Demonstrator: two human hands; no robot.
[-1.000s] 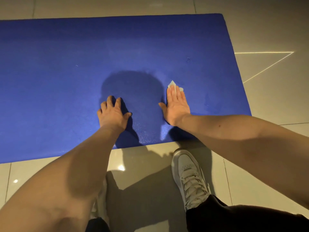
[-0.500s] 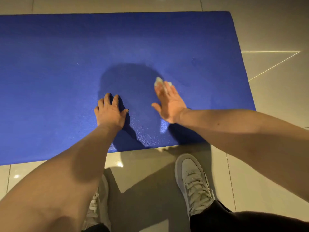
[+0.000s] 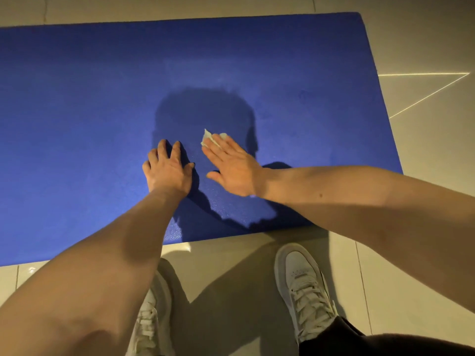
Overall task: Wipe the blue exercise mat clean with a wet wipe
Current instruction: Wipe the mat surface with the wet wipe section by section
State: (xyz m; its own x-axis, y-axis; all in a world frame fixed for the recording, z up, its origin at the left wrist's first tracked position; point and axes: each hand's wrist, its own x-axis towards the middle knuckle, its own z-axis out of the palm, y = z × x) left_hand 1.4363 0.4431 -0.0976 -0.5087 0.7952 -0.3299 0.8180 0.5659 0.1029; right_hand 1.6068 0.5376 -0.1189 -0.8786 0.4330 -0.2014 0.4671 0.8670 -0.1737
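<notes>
The blue exercise mat [image 3: 77,124] lies flat on the tiled floor and fills the upper part of the view. My right hand [image 3: 234,168] lies flat on the mat near its front edge, fingers together, pressing a small white wet wipe [image 3: 209,137] whose corner sticks out past the fingertips. My left hand [image 3: 167,170] rests palm down on the mat just to the left of it, fingers slightly spread, holding nothing. A shadow of my head falls on the mat behind both hands.
Beige floor tiles [image 3: 424,34] surround the mat. My two white sneakers [image 3: 303,286] stand on the tiles just in front of the mat's near edge. Thin bright light lines [image 3: 426,95] cross the floor at the right.
My right hand has slid the wipe leftward across the mat, ending close to my left hand. The left hand has stayed planted.
</notes>
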